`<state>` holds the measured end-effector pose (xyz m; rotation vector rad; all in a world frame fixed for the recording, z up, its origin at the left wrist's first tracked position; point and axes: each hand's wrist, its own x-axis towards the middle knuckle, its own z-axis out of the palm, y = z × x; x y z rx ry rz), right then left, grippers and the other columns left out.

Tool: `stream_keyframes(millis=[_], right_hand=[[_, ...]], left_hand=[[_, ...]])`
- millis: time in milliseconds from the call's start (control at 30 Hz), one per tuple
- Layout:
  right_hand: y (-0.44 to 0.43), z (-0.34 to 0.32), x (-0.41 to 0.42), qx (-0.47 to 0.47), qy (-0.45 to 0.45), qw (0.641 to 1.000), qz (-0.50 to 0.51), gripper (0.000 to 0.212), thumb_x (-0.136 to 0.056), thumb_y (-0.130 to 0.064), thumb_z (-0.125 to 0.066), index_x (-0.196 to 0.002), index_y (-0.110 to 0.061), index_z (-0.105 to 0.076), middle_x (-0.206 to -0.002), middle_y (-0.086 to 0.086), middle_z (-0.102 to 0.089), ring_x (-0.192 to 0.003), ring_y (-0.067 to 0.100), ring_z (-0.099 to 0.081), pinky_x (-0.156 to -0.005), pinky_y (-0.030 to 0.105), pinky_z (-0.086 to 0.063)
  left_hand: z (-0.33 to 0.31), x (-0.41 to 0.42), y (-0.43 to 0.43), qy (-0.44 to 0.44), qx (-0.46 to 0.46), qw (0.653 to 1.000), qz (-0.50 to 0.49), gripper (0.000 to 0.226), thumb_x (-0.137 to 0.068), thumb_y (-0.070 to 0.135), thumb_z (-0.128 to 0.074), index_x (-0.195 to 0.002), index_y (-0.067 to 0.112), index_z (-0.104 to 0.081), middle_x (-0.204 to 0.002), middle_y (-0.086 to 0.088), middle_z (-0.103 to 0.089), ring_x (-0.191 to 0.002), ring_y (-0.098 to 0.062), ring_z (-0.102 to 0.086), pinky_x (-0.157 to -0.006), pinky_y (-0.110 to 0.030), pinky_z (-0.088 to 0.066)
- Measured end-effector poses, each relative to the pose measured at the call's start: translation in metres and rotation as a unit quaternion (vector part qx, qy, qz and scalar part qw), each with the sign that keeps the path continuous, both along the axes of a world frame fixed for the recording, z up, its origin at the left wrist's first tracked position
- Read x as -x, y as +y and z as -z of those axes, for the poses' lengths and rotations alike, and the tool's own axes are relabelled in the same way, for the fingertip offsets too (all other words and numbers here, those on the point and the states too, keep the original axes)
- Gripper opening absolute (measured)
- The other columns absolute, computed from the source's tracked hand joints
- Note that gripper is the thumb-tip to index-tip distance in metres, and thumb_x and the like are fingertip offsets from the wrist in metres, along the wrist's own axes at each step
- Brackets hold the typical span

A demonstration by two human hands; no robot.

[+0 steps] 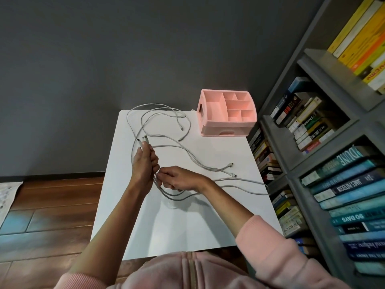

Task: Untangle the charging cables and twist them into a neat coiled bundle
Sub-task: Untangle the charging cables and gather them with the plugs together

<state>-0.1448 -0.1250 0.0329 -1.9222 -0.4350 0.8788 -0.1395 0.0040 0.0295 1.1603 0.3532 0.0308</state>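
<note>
Grips several charging cables (223, 167) in the left hand (143, 165), fingers curled round them above the white desk (187, 226), with two plug ends (145, 139) poking out over the fist. Pinches the same strands just below with the right hand (179, 178). Leaves the rest sprawled in loose loops across the desk, some trailing off its right edge, near a pink organizer (227, 113).

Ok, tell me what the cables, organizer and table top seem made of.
Cables: likely rubbery plastic sheathing, matte pale grey, lying in soft loops. Organizer: moulded plastic, pink, satin-smooth, thin even walls. Table top: white, smooth, faintly glossy; laminate or painted board, cannot tell.
</note>
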Motion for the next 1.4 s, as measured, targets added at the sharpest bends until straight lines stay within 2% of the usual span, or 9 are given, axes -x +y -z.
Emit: stream_keyframes(millis=[133, 233, 333, 500, 600, 767, 967, 1200, 1400], right_hand=[[0.003, 0.006, 0.008, -0.028, 0.04, 0.999, 0.012, 0.032, -0.104, -0.031, -0.037, -0.074, -0.02, -0.046, -0.056, -0.007, -0.033, -0.041, 0.001, -0.027, -0.042, 0.015, -0.024], [-0.003, 0.01, 0.01, -0.042, 0.099, 0.994, -0.014, 0.032, -0.103, -0.033, -0.037, -0.074, -0.021, -0.043, -0.051, -0.013, -0.027, -0.044, 0.004, -0.021, -0.044, 0.02, -0.016], [-0.02, 0.022, 0.013, -0.041, 0.153, 0.987, -0.035, 0.032, -0.104, -0.033, -0.037, -0.074, -0.023, -0.043, -0.05, -0.016, -0.026, -0.046, 0.003, -0.019, -0.043, 0.017, -0.014], [-0.052, 0.045, 0.019, -0.023, 0.217, 0.976, -0.019, 0.03, -0.102, -0.034, -0.04, -0.076, -0.022, -0.048, -0.05, -0.014, -0.027, -0.044, 0.002, -0.019, -0.042, 0.017, -0.013], [-0.07, 0.057, 0.021, -0.013, 0.242, 0.97, 0.002, 0.029, -0.102, -0.033, -0.041, -0.077, -0.021, -0.048, -0.05, -0.014, -0.029, -0.043, 0.002, -0.02, -0.042, 0.018, -0.012], [-0.082, 0.068, 0.024, 0.021, 0.246, 0.969, 0.014, 0.029, -0.102, -0.033, -0.042, -0.077, -0.02, -0.049, -0.049, -0.013, -0.031, -0.043, 0.003, -0.019, -0.039, 0.016, -0.014], [-0.094, 0.076, 0.024, 0.069, 0.215, 0.974, 0.032, 0.028, -0.102, -0.032, -0.043, -0.078, -0.021, -0.052, -0.048, -0.012, -0.037, -0.043, 0.005, -0.021, -0.042, 0.021, -0.014], [-0.112, 0.087, 0.017, 0.092, 0.18, 0.979, 0.037, 0.026, -0.1, -0.028, -0.047, -0.082, -0.017, -0.061, -0.056, -0.007, -0.051, -0.043, 0.006, -0.028, -0.044, 0.02, -0.023], [-0.128, 0.091, 0.027, 0.097, 0.177, 0.976, 0.086, 0.029, -0.1, -0.026, -0.048, -0.08, -0.01, -0.061, -0.059, 0.0, -0.047, -0.048, 0.009, -0.038, -0.043, 0.018, -0.03]], left_hand=[[0.006, 0.0, 0.014, 0.009, 0.02, 0.994, -0.105, 0.035, -0.103, 0.038, -0.032, -0.071, 0.022, -0.031, -0.051, 0.01, -0.023, -0.039, -0.003, -0.02, -0.035, -0.016, -0.018], [0.01, 0.001, 0.022, 0.012, 0.031, 0.989, -0.147, 0.035, -0.103, 0.035, -0.032, -0.071, 0.021, -0.031, -0.052, 0.009, -0.024, -0.038, -0.002, -0.021, -0.036, -0.016, -0.018], [0.013, 0.002, 0.032, 0.013, 0.037, 0.981, -0.192, 0.035, -0.103, 0.033, -0.032, -0.07, 0.022, -0.031, -0.048, 0.011, -0.026, -0.037, -0.002, -0.022, -0.036, -0.016, -0.018], [0.023, 0.004, 0.036, 0.044, 0.033, 0.976, -0.211, 0.035, -0.103, 0.033, -0.032, -0.07, 0.021, -0.031, -0.051, 0.008, -0.025, -0.037, -0.003, -0.022, -0.036, -0.016, -0.019], [0.025, 0.004, 0.04, 0.056, 0.042, 0.973, -0.222, 0.036, -0.102, 0.034, -0.032, -0.069, 0.021, -0.03, -0.046, 0.011, -0.024, -0.036, -0.003, -0.021, -0.036, -0.016, -0.018], [0.029, 0.006, 0.04, 0.085, 0.022, 0.968, -0.237, 0.036, -0.103, 0.034, -0.03, -0.07, 0.019, -0.03, -0.059, 0.003, -0.021, -0.035, -0.004, -0.022, -0.036, -0.016, -0.021], [0.035, 0.009, 0.045, 0.1, 0.014, 0.963, -0.249, 0.036, -0.103, 0.034, -0.029, -0.07, 0.019, -0.03, -0.059, 0.002, -0.022, -0.034, -0.004, -0.024, -0.036, -0.015, -0.022], [0.031, 0.005, 0.052, 0.088, -0.003, 0.964, -0.251, 0.035, -0.102, 0.035, -0.031, -0.071, 0.019, -0.03, -0.06, 0.003, -0.022, -0.034, -0.004, -0.024, -0.036, -0.015, -0.023], [0.034, 0.006, 0.059, 0.087, -0.002, 0.962, -0.257, 0.032, -0.102, 0.034, -0.03, -0.073, 0.02, -0.033, -0.062, 0.003, -0.025, -0.035, -0.003, -0.027, -0.036, -0.015, -0.026]])
